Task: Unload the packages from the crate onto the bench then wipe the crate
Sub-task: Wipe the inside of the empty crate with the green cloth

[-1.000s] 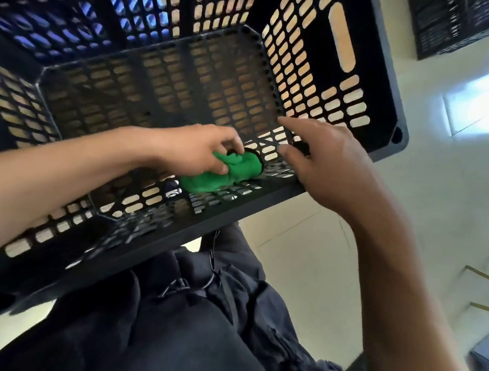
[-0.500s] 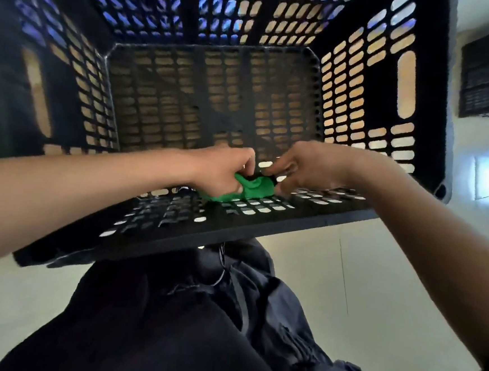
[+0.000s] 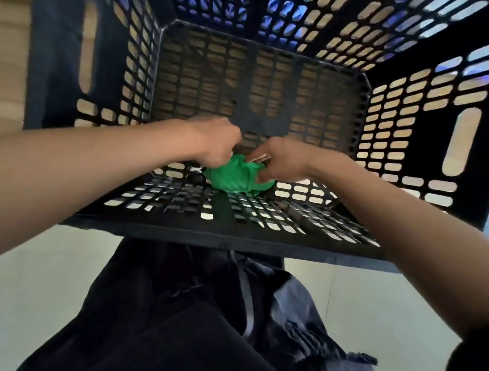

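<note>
Crate [image 3: 402,130], one, black and slotted, tipped with its opening toward the camera. Inside on the near wall sits one green cloth [image 3: 235,176]; left hand [image 3: 214,145] and right hand [image 3: 280,161] both pinch it, fingers curled. No readable writing.

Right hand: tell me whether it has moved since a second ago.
Yes. The right hand has come in from the crate's near wall to the green cloth, which it now grips opposite the left hand.

left hand [image 3: 217,142], right hand [image 3: 280,161] gripping green cloth [image 3: 235,177], black crate [image 3: 389,114]
</note>
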`<move>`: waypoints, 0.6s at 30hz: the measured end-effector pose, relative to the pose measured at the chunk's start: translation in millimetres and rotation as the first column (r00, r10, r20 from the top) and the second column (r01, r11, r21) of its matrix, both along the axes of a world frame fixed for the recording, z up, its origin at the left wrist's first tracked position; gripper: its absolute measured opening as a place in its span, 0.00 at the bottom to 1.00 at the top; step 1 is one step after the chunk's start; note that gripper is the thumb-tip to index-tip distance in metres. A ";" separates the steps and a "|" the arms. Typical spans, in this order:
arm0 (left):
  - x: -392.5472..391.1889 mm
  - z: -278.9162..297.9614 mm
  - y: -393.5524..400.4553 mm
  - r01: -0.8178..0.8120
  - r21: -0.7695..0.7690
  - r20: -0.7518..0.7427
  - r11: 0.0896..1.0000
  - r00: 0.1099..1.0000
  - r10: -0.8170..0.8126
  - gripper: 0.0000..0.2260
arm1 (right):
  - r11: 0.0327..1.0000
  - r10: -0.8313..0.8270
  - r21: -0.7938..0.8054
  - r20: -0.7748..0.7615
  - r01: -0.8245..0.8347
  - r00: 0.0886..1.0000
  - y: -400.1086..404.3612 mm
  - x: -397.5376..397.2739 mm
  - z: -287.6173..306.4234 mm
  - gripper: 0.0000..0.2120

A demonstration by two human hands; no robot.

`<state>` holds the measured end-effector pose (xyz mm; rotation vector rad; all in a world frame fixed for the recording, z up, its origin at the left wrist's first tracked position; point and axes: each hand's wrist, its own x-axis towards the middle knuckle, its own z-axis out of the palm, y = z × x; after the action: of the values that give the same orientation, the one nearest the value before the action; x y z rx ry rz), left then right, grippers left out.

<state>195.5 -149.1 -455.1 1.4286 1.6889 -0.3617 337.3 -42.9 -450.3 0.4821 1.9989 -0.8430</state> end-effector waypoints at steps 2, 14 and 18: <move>-11.0 -2.1 -3.6 0.061 0.009 -0.136 0.998 0.989 -0.059 0.18 | 0.998 0.043 0.043 -0.035 -0.041 0.998 -4.7 -2.1 -9.0 0.29; -26.3 -28.6 -14.6 0.250 -0.368 -0.270 0.895 0.893 -0.360 0.34 | 0.960 0.262 0.133 -0.125 -0.245 0.957 -34.8 -8.3 -45.6 0.27; -25.6 -37.0 -14.6 0.260 -0.428 -0.264 0.866 0.880 -0.395 0.34 | 0.970 0.243 0.064 -0.145 -0.236 0.959 -42.1 -5.1 -46.2 0.30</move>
<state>170.0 -163.7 -492.1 1.4102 1.5141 -1.1332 332.2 -85.0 -496.5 0.1984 2.1679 -0.7012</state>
